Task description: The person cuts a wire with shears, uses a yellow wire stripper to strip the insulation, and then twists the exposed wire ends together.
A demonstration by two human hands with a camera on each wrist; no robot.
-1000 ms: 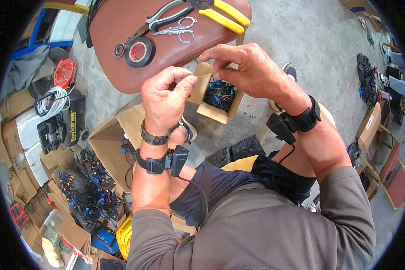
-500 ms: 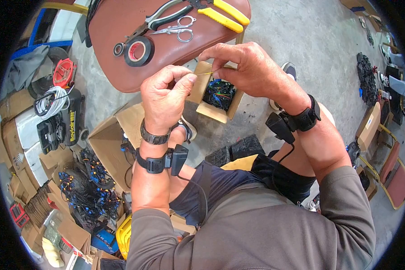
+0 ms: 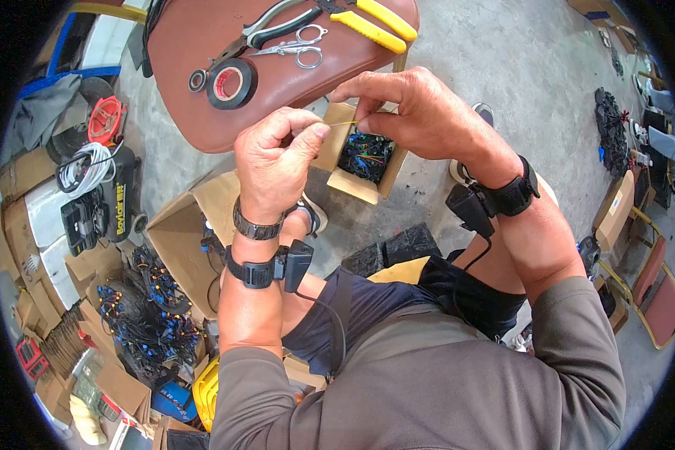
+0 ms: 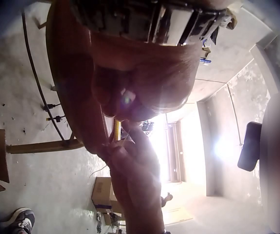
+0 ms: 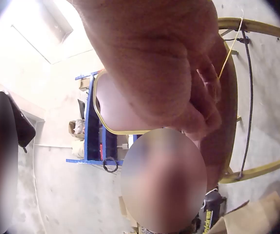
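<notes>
A thin yellow wire [image 3: 355,122] runs between my two hands in the head view, with a paler stretch towards the left. My left hand [image 3: 274,157] pinches one end between thumb and index finger. The right hand [image 3: 416,116] pinches the wire with its thumb and fingers, the index finger held out above. In the right wrist view a length of the yellow wire [image 5: 225,65] stretches upward from that hand. Below the fingertips stands an open cardboard box [image 3: 352,187] with a tangle of black leads and coloured wires [image 3: 366,157] inside.
On the brown seat [image 3: 180,112] lie black tape [image 3: 249,88], a smaller roll [image 3: 197,80], scissors [image 3: 307,56], pliers [image 3: 259,34] and a yellow-handled tool [image 3: 375,34]. A larger open carton [image 3: 184,255] and a heap of blue-tipped leads [image 3: 150,315] are at left.
My right hand and wrist have shifted slightly to the right, and the wire between the fingertips shows a little differently. The left hand stays almost in place.
</notes>
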